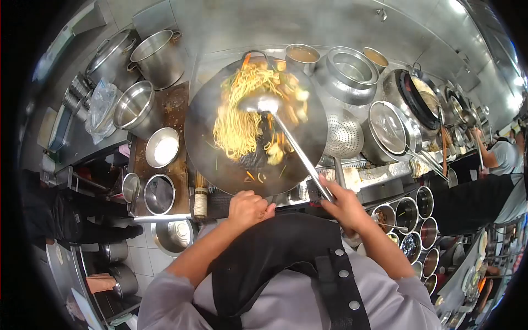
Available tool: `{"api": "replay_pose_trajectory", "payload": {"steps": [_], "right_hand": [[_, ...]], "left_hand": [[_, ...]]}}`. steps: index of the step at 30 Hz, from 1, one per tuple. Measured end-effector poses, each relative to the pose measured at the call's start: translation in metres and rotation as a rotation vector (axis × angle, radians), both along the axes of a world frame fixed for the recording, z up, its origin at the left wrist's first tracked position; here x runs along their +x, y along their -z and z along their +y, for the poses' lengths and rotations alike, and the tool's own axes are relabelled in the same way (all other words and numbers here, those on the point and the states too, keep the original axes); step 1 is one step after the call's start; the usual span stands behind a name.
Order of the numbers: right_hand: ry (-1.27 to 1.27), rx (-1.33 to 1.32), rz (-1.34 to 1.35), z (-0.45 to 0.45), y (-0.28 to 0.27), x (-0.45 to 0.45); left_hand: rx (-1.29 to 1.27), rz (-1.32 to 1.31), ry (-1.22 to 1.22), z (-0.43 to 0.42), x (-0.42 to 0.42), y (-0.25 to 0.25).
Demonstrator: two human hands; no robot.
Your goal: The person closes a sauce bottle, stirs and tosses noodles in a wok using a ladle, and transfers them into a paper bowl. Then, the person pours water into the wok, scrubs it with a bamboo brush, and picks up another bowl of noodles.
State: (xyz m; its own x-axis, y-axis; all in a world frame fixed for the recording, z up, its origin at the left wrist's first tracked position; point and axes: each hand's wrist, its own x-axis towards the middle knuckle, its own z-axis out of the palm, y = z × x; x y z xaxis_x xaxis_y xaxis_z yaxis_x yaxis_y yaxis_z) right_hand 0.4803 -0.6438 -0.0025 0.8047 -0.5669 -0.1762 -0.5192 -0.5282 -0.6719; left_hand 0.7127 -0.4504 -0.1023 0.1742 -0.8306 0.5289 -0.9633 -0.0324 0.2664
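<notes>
In front of me a large wok [203,137] holds noodles [236,129] with carrot strips and other vegetables, and steam blurs part of them. My right hand [345,206] grips the long handle of a ladle [300,151], whose bowl rests among the food near the wok's middle. At the wok's near rim, my left hand [250,209] is closed in a fist; the part of the wok it grips is hidden under the fingers. A perforated skimmer [345,133] lies just right of the wok.
Steel pots [159,58] and a white-bottomed bowl [163,147] stand on the left. A lidded-looking steel pot [352,74] and a mesh strainer [388,126] are at right. Several ingredient containers [407,214] sit below right. Another person [503,159] works at far right, with another person's dark clothing [60,209] at left.
</notes>
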Motion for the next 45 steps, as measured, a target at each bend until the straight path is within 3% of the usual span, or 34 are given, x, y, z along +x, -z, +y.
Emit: {"api": "replay_pose_trajectory", "payload": {"steps": [2, 3, 5, 8, 10, 12, 14, 15, 16, 17, 20, 21, 24, 26, 27, 28, 30, 32, 34, 35, 39, 42, 44, 45], "right_hand": [[-0.08, 0.255, -0.009, 0.007, -0.043, -0.031], [-0.084, 0.264, -0.002, 0.009, -0.053, -0.036], [-0.017, 0.573, 0.07, 0.009, -0.069, -0.035], [0.011, 0.348, 0.167, 0.005, -0.07, 0.019], [0.007, 0.244, -0.032, -0.018, 0.004, 0.039], [0.014, 0.246, -0.065, -0.014, 0.01, 0.032], [-0.118, 0.03, -0.299, 0.0, 0.0, -0.001], [-0.132, 0.03, -0.282, 0.009, -0.011, -0.01], [0.071, 0.33, -0.315, 0.025, -0.025, -0.022], [0.284, 0.621, -0.345, 0.034, -0.037, -0.03], [0.27, 0.513, -0.322, 0.001, -0.067, 0.011], [0.274, 0.453, -0.338, -0.017, -0.055, 0.032], [0.323, 0.317, -0.36, -0.044, 0.008, 0.102], [0.365, 0.441, -0.291, -0.038, 0.034, 0.13], [0.326, 0.607, -0.28, -0.034, 0.033, 0.13], [0.327, 0.611, -0.276, -0.035, 0.024, 0.123], [0.301, 1.037, -0.391, -0.05, 0.0, 0.105], [0.283, 1.042, -0.439, -0.059, 0.004, 0.111], [0.328, 0.527, -0.381, -0.08, 0.019, 0.135], [0.322, 0.472, -0.403, -0.088, 0.028, 0.15], [0.178, 0.599, -0.23, -0.076, 0.043, 0.17], [0.105, 1.039, -0.308, -0.064, 0.004, 0.127], [0.133, 1.029, -0.363, -0.083, 0.001, 0.114], [0.135, 0.884, -0.362, -0.094, 0.003, 0.121]], "left_hand": [[0.095, -0.065, -0.038, -0.007, 0.013, -0.053], [0.099, -0.037, -0.066, -0.023, 0.028, -0.063], [0.112, 0.097, -0.09, -0.055, 0.057, -0.072], [0.026, 0.087, -0.119, -0.075, 0.064, -0.026], [0.056, 0.034, -0.159, -0.058, 0.042, -0.013], [0.023, -0.007, -0.043, -0.016, 0.017, 0.006], [-0.099, 0.082, 0.042, -0.001, 0.014, -0.009], [0.026, 0.001, -0.039, -0.011, 0.024, -0.027], [0.166, -0.072, -0.116, -0.026, 0.042, -0.041], [0.076, -0.02, -0.102, -0.041, 0.058, -0.046], [-0.165, 0.031, -0.114, -0.084, 0.09, -0.041], [-0.286, 0.04, -0.127, -0.093, 0.091, -0.031], [-0.252, 0.053, -0.206, -0.107, 0.095, -0.019], [-0.261, 0.051, -0.193, -0.111, 0.098, -0.018], [-0.264, 0.046, -0.176, -0.111, 0.099, -0.016], [-0.259, 0.048, -0.177, -0.111, 0.1, -0.014], [-0.316, 0.062, -0.151, -0.111, 0.103, -0.012], [-0.277, 0.067, -0.171, -0.111, 0.104, -0.013], [-0.24, 0.073, -0.188, -0.111, 0.104, -0.012], [-0.251, 0.077, -0.189, -0.112, 0.104, -0.012], [-0.249, 0.071, -0.19, -0.113, 0.104, -0.014], [-0.253, 0.059, -0.191, -0.113, 0.103, -0.013], [-0.265, 0.059, -0.19, -0.114, 0.104, -0.013], [-0.275, 0.063, -0.179, -0.115, 0.104, -0.012]]}}
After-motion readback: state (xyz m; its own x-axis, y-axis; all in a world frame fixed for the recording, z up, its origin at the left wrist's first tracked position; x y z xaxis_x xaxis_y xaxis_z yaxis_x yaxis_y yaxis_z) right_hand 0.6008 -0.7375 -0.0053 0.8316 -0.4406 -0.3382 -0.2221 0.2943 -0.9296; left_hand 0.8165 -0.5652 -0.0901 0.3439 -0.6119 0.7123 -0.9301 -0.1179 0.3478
